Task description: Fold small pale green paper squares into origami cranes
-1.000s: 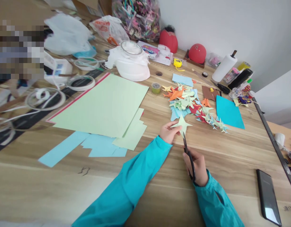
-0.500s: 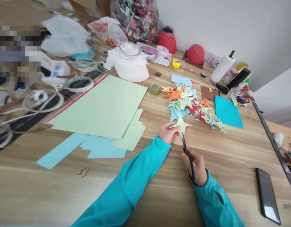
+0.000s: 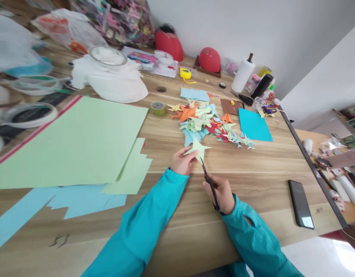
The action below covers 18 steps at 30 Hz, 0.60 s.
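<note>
Pinched in my left hand (image 3: 180,159) is a pale green paper star (image 3: 198,149), its points spread out. My right hand (image 3: 221,192) is closed round the handles of black scissors (image 3: 211,184), and the blades reach up to the star's lower point. Just beyond the star lies a heap of paper stars (image 3: 196,120) in green, orange, red, yellow and blue. To my left, large pale green sheets (image 3: 87,142) rest over light blue paper pieces (image 3: 85,201).
A black phone (image 3: 300,204) lies at the right. Behind the heap are a bright blue paper sheet (image 3: 255,124), a spool of green thread (image 3: 158,109) and a yellow tape measure (image 3: 185,73). Tape rolls (image 3: 30,115) and plastic bags (image 3: 67,29) crowd the left.
The view has swung to the right, so the table's things appear further left. Both hands keep their hold on the star and scissors, with the blades still at the star's lower point.
</note>
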{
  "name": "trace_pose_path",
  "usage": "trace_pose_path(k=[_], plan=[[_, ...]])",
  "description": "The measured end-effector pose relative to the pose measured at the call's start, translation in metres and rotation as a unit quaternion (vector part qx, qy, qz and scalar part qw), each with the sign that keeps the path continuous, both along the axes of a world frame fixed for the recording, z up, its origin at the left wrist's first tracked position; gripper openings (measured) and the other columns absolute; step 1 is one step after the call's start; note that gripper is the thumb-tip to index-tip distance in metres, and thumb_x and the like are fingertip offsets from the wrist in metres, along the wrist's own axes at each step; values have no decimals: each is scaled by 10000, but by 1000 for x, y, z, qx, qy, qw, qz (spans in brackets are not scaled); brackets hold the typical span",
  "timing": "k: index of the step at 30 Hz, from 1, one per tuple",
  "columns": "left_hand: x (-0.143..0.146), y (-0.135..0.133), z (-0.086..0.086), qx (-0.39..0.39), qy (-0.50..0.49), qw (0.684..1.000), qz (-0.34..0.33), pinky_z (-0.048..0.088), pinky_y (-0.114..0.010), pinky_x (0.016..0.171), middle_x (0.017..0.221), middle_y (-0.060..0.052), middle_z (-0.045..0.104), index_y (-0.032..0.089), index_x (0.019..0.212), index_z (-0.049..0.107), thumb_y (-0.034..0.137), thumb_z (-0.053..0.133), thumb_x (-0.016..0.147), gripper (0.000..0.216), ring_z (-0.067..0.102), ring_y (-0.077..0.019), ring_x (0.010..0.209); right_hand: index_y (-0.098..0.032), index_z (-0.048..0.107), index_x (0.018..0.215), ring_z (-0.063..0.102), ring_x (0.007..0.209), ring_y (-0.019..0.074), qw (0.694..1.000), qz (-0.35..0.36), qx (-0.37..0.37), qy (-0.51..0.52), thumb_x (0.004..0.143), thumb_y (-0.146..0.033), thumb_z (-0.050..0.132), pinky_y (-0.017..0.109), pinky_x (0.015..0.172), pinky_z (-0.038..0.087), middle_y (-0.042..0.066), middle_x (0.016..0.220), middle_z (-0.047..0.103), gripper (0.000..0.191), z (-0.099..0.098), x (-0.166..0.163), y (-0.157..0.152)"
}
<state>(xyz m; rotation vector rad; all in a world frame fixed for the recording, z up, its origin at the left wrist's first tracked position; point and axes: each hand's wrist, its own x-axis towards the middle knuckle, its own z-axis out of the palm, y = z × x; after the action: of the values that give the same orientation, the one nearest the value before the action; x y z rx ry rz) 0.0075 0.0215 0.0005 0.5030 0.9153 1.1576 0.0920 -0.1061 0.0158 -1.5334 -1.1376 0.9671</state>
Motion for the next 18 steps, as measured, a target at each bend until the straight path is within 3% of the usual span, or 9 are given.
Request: trace_pose_path(k=[13, 18], plan=[[-5, -2, -2, 47, 12, 999, 9, 462, -224, 429, 573, -8, 650, 123, 763, 622, 161, 790, 343, 454, 568, -117, 463, -171, 673, 923, 408, 474, 93, 996, 3, 10, -86, 737, -331, 561, 196, 462, 365, -33, 533, 478, 269, 3, -4, -3], [-11, 4, 1, 32, -3, 998, 48, 481, -228, 446, 632, -8, 661, 141, 749, 624, 164, 782, 361, 420, 589, -126, 510, -176, 659, 951, 531, 577, 141, 994, -28, 35, -104, 741, -333, 555, 222, 528, 435, -1, 647, 598, 282, -1, 4, 0]])
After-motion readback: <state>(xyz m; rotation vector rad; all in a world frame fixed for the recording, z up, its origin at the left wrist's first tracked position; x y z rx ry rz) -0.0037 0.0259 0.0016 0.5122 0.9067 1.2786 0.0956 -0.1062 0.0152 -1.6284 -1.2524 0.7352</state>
